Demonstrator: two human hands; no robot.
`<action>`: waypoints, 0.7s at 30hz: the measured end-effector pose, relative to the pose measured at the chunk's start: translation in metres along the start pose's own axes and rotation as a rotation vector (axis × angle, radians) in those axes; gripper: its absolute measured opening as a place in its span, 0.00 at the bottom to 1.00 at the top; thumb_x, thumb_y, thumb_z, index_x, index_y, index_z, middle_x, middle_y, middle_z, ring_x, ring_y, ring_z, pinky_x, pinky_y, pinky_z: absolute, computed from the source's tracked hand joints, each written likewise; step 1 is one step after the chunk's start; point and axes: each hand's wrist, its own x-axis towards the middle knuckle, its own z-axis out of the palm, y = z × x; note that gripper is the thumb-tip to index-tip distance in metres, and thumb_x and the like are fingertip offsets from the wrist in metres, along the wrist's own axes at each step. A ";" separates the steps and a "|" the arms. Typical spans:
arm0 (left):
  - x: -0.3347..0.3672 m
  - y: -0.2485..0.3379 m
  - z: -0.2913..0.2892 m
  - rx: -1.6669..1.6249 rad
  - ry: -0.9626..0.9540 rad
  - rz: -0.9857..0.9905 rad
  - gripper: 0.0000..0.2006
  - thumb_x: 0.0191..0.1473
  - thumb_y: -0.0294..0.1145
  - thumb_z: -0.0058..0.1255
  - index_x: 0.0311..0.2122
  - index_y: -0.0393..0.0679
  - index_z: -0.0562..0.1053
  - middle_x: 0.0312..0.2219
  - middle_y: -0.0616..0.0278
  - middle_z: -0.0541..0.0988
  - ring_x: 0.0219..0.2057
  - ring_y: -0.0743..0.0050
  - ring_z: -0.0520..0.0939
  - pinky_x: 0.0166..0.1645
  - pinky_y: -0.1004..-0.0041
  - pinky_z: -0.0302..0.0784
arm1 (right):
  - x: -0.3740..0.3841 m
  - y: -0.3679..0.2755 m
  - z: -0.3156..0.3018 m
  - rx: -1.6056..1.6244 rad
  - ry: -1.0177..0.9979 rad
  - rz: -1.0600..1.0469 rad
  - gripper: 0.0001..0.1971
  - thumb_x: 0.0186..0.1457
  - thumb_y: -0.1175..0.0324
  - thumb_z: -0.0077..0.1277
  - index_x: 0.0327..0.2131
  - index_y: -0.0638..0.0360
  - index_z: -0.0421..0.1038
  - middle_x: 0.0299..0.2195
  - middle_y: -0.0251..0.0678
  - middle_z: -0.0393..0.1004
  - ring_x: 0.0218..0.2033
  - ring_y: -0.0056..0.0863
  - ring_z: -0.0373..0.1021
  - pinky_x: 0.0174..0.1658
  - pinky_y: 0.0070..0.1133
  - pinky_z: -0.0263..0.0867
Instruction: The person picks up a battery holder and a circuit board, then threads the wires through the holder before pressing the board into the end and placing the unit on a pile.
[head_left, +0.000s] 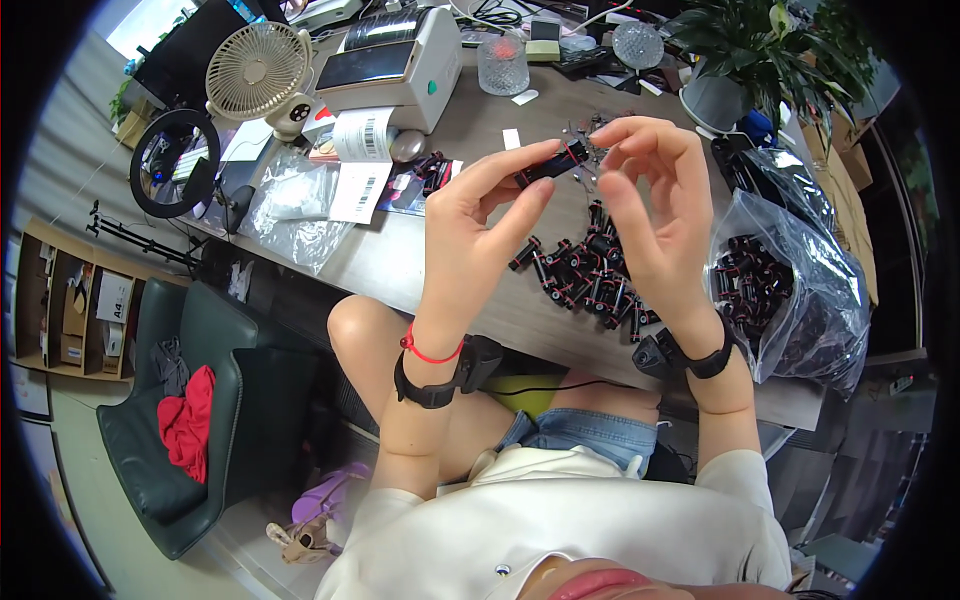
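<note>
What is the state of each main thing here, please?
Left hand: pinching the black part.
Right hand: index and thumb apart.
Black part: held tilted.
Loose parts: heaped on table.
Plastic bag: holding similar parts.
Desk fan: upright; motion unclear.
Ring light: upright, no visible glow.
Red cloth: crumpled on chair.

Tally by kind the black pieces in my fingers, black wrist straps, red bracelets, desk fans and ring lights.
Black piece, in your left hand: 1
Black wrist straps: 2
Red bracelet: 1
Desk fan: 1
Ring light: 1
Total: 6

Green armchair [250, 400], wooden shelf [27, 305], pale floor [75, 450], window [145, 25]
</note>
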 end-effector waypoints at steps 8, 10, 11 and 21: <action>0.002 -0.008 0.004 0.082 0.046 0.127 0.11 0.48 0.21 0.54 0.39 0.36 0.76 0.34 0.62 0.78 0.32 0.82 0.76 0.36 0.83 0.72 | -0.003 -0.001 0.003 -0.069 -0.063 -0.099 0.12 0.46 0.80 0.55 0.35 0.61 0.68 0.34 0.36 0.73 0.28 0.20 0.66 0.29 0.15 0.61; 0.001 -0.009 0.005 0.083 0.049 0.159 0.10 0.48 0.21 0.54 0.39 0.36 0.76 0.33 0.62 0.78 0.31 0.82 0.76 0.36 0.83 0.71 | -0.003 0.000 0.004 -0.080 -0.050 -0.113 0.11 0.45 0.80 0.56 0.34 0.61 0.69 0.32 0.35 0.74 0.26 0.22 0.67 0.28 0.15 0.62; 0.000 -0.008 0.005 0.083 0.057 0.134 0.10 0.48 0.21 0.55 0.39 0.36 0.76 0.33 0.62 0.78 0.31 0.83 0.75 0.35 0.83 0.71 | -0.002 0.000 0.003 -0.107 -0.069 -0.157 0.11 0.45 0.80 0.56 0.34 0.61 0.69 0.33 0.35 0.74 0.28 0.20 0.67 0.27 0.14 0.61; -0.002 0.001 0.008 0.136 0.078 0.115 0.11 0.45 0.21 0.58 0.37 0.38 0.77 0.31 0.64 0.78 0.26 0.84 0.73 0.29 0.84 0.68 | 0.000 -0.002 -0.005 -0.147 -0.061 -0.228 0.10 0.48 0.83 0.54 0.35 0.64 0.71 0.35 0.38 0.73 0.32 0.19 0.68 0.31 0.13 0.63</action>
